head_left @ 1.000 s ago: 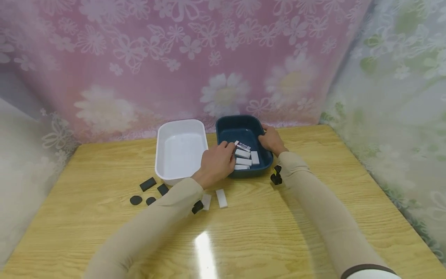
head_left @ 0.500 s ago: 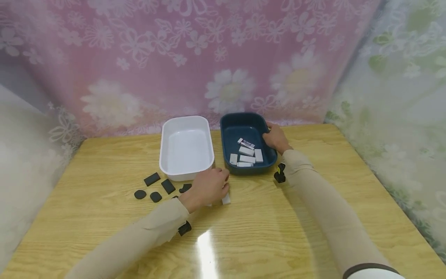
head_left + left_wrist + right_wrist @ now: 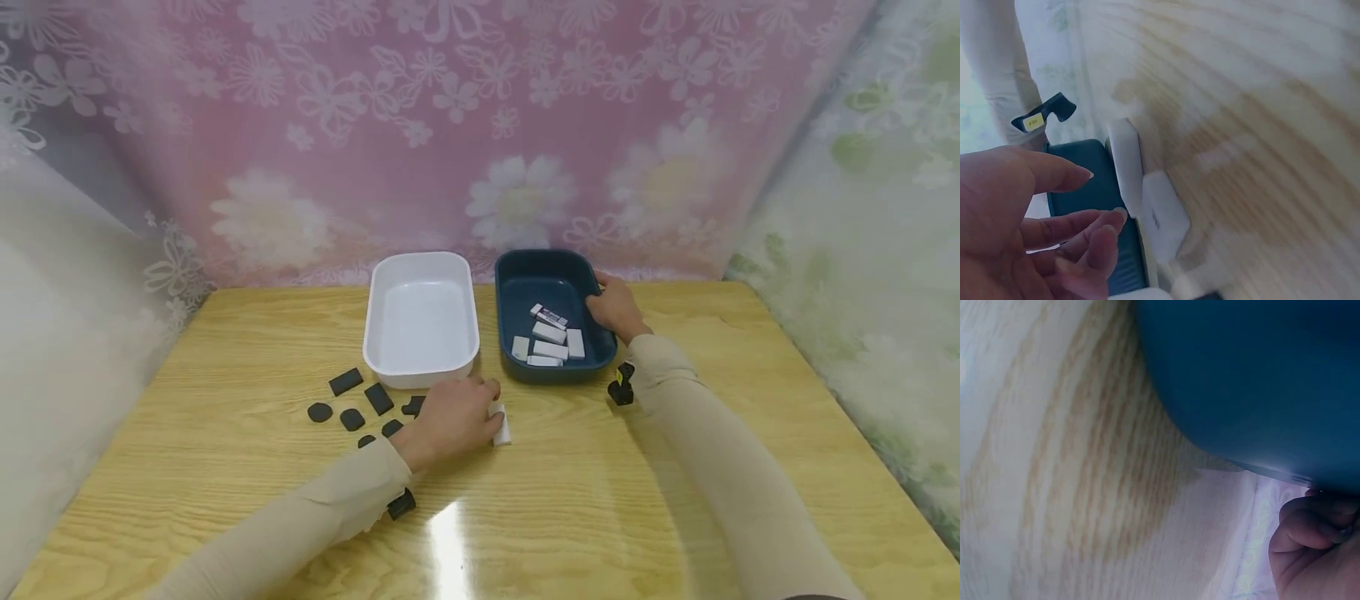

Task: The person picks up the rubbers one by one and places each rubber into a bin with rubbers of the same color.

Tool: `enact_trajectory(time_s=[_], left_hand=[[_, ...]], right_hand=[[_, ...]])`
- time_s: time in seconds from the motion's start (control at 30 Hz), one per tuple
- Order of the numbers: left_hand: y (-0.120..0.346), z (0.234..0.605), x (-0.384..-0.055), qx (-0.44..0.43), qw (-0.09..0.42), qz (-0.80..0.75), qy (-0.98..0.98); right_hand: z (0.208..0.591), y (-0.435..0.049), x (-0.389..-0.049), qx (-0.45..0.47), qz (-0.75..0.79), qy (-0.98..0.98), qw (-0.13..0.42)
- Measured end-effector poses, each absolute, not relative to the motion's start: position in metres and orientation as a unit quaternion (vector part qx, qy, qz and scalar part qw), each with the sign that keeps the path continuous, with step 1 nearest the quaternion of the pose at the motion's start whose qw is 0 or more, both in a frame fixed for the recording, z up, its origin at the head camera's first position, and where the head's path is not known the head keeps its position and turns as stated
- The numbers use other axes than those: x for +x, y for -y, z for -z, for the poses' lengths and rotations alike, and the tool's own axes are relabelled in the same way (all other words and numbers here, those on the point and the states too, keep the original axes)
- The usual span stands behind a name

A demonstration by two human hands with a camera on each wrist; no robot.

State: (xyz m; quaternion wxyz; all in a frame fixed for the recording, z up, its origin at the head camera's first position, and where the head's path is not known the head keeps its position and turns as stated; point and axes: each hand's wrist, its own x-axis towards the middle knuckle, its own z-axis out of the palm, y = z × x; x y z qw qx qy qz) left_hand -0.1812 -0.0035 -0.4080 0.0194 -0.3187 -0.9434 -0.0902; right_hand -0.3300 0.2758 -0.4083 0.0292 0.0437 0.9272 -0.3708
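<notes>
My left hand [image 3: 453, 421] is over the table just in front of the white basin. In the left wrist view its thumb and bent fingers [image 3: 1079, 228] are apart, with nothing between them. Beside the fingertips lie two white erasers, a long one [image 3: 1125, 165] and one with small print [image 3: 1163, 219]. Only one white eraser [image 3: 502, 427] shows in the head view; the hand covers the other. My right hand [image 3: 618, 308] grips the right rim of the dark blue basin [image 3: 558, 374], thumb inside. Several white erasers [image 3: 550, 333] lie in that basin, one in a printed sleeve [image 3: 553, 318].
A white basin [image 3: 420, 379] stands left of the blue one, with no objects visible inside. Several black pieces, some rectangular [image 3: 346, 382] and some rounded [image 3: 319, 412], lie on the wooden table [image 3: 247, 467] left of my left hand. A floral curtain [image 3: 420, 192] hangs behind.
My left hand has moved from the blue basin back down to the erasers on the table, leaving a white eraser at the basin's front left. The right hand keeps its hold on the rim.
</notes>
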Motion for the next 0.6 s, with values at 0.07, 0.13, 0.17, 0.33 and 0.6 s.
enact_trajectory(time_s=[0.07, 0.13, 0.17, 0.33, 0.6], left_hand=[[0.000, 0.409, -0.180, -0.316, 0.011, 0.083, 0.945], [-0.004, 0.412, -0.179, -0.314, 0.002, 0.075, 0.947], [-0.007, 0.413, -0.179, -0.313, 0.000, 0.069, 0.947], [-0.019, 0.418, -0.180, -0.305, -0.005, 0.052, 0.951], [-0.024, 0.418, -0.178, -0.279, 0.017, 0.044, 0.959]], right_hand=[[0.409, -0.276, -0.329, 0.043, 0.368, -0.928, 0.029], [0.410, -0.277, -0.328, 0.043, 0.367, -0.929, 0.026], [0.410, -0.278, -0.326, 0.043, 0.366, -0.929, 0.026], [0.410, -0.280, -0.322, 0.045, 0.369, -0.928, 0.028], [0.409, -0.276, -0.326, 0.030, 0.368, -0.929, 0.018]])
